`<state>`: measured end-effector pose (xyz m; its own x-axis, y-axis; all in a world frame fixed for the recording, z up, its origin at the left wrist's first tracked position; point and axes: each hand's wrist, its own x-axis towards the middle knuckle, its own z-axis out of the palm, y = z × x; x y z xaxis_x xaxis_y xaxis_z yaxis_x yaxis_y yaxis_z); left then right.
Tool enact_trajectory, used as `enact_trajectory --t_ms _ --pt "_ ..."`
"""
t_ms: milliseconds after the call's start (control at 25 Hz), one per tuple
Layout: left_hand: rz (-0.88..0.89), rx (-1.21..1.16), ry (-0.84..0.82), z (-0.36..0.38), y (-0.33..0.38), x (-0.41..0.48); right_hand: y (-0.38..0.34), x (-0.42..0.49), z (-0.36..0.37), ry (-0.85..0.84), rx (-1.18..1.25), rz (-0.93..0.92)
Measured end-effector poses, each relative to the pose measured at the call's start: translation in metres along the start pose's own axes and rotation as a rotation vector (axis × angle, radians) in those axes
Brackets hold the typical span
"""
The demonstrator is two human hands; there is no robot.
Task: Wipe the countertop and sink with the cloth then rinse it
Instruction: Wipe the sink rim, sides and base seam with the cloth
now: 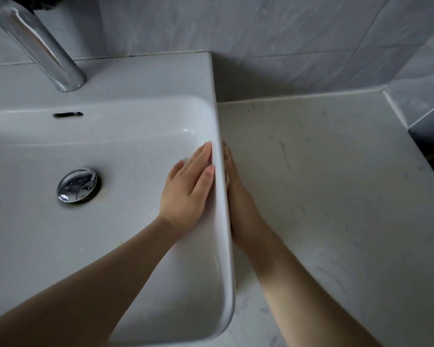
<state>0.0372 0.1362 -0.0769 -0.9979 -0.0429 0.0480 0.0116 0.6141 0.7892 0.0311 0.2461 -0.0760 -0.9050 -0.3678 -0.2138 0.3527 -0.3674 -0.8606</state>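
Grey-tiled bathroom, with a white sink (135, 78) on a pale marble countertop (323, 171). The sink's right wall runs front to back between the hands. The left hand (188, 186) lies flat on its inner face and the right hand (238, 196) on its outer face, at the countertop's left edge. Both have straight fingers and hold nothing. No cloth is in view, so I cannot tell which hand is nearer to it.

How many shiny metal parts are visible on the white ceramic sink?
2: the tilted chrome tap on the back ledge of the white ceramic sink, and the round chrome drain plug in its basin. More may lie off-frame.
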Motion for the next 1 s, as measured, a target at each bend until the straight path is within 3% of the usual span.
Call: enact_trajectory --t_ms 80,200,280,560,600,800,1000 --pt "-0.001 -0.013 0.010 0.001 -0.002 0.001 0.014 -0.019 0.002 -0.036 0.064 -0.127" --pt "-0.004 -0.033 0.020 0.000 0.000 0.001 -0.003 0.030 0.001 0.036 -0.037 0.022" --pt "-0.003 -0.023 0.019 0.000 0.001 0.001 -0.018 0.052 -0.002 0.079 -0.079 0.010" --pt "0.012 -0.036 0.045 0.001 -0.001 0.002 0.018 -0.038 0.004 -0.048 0.064 -0.003" --pt "0.005 -0.043 0.046 0.001 -0.001 0.002 0.016 -0.039 0.005 -0.063 0.047 0.026" --pt "0.064 -0.040 -0.015 0.001 -0.010 0.008 -0.032 0.022 0.017 0.169 -0.206 0.053" --pt "0.066 -0.079 -0.163 -0.004 -0.018 0.014 -0.032 0.007 0.019 0.103 -0.339 -0.014"
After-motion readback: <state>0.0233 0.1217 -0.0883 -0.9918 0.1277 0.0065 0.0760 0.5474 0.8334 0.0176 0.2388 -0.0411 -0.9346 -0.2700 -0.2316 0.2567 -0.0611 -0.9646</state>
